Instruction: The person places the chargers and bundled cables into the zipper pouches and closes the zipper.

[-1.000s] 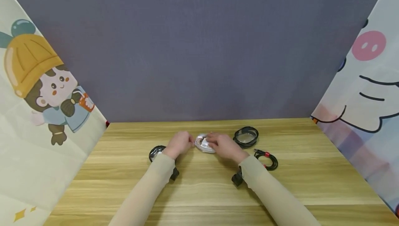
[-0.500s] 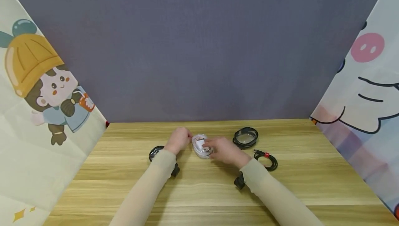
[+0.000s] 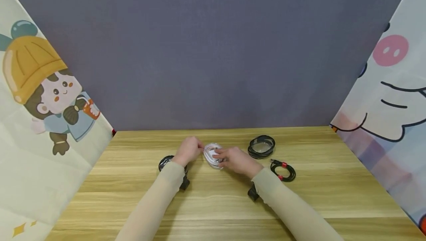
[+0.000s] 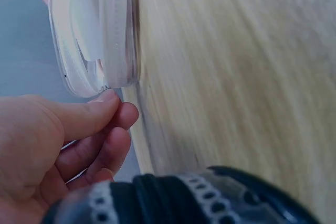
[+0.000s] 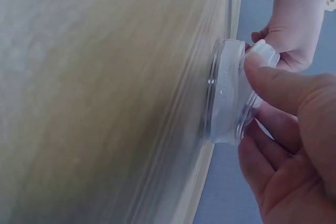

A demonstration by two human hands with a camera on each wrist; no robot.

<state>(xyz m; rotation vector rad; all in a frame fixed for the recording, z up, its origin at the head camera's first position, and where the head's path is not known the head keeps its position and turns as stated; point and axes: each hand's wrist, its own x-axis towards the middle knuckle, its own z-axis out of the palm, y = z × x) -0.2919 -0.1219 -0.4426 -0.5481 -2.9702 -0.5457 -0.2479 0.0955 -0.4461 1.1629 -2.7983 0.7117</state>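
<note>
A round clear plastic case [image 3: 212,153] with a white cable coiled inside sits on the wooden table [image 3: 213,211], between both hands. My left hand [image 3: 197,149] pinches its left rim with thumb and forefinger; the left wrist view shows those fingertips [image 4: 113,109] closed at the edge of the case [image 4: 97,35]. My right hand [image 3: 223,158] grips the case from the right. In the right wrist view its thumb [image 5: 281,85] lies across the lid of the case [image 5: 228,98], with the fingers curled beside it and the left hand [image 5: 302,19] behind.
A second clear case holding a black coiled cable [image 3: 261,146] lies to the right. Nearer is a loose black cable with red ties [image 3: 283,170]. A black coil [image 3: 164,162] sits partly behind my left forearm. Cartoon-print sheets flank the table and a grey wall backs it.
The right hand slid from on top of the clear case to its near right side, uncovering the lid. Case and hands shifted slightly left.
</note>
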